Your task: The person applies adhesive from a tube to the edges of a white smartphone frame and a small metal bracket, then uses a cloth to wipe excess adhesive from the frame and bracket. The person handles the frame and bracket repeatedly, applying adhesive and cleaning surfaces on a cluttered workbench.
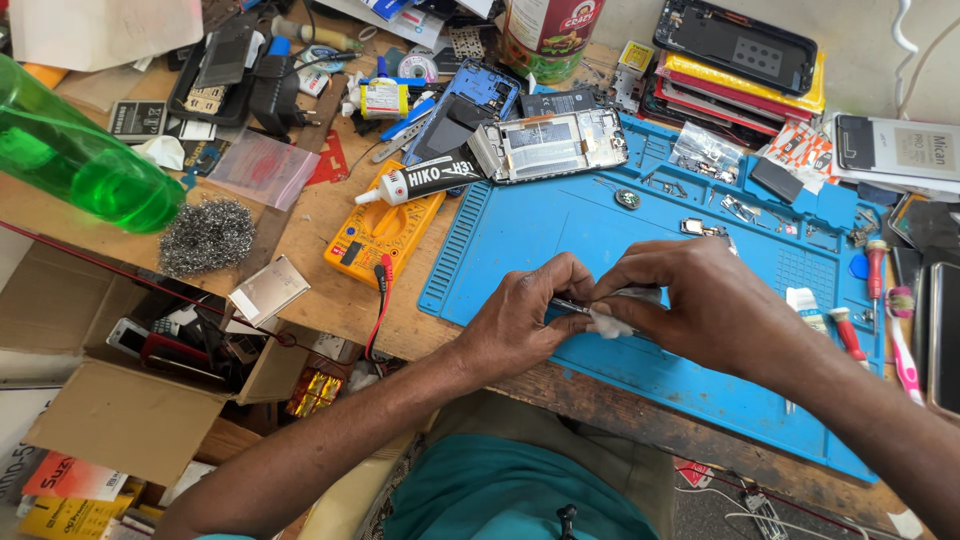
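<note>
Head view looks down on your two hands, which meet over the near part of a blue work mat (560, 240) on the wooden tabletop (330, 290). Your left hand (525, 315) is curled, its fingertips pinching a thin metal tool (570, 306) that points toward the right hand. Your right hand (700, 305) is closed too, its thumb and fingers pressing a small white wad (608, 322) against the tool's tip; whether a part lies under the wad cannot be told. The two hands touch at the fingertips.

Beyond your hands, at the far edge of the mat, lies an opened phone (550, 143) with its insides showing. Beyond your left hand, a black-and-white glue tube (425, 180) rests across a yellow multimeter (380, 235). Farther left of that hand sits a steel-wool pad (207, 235). Just right of your right hand lie red-handled screwdrivers (848, 332) on the mat's edge.
</note>
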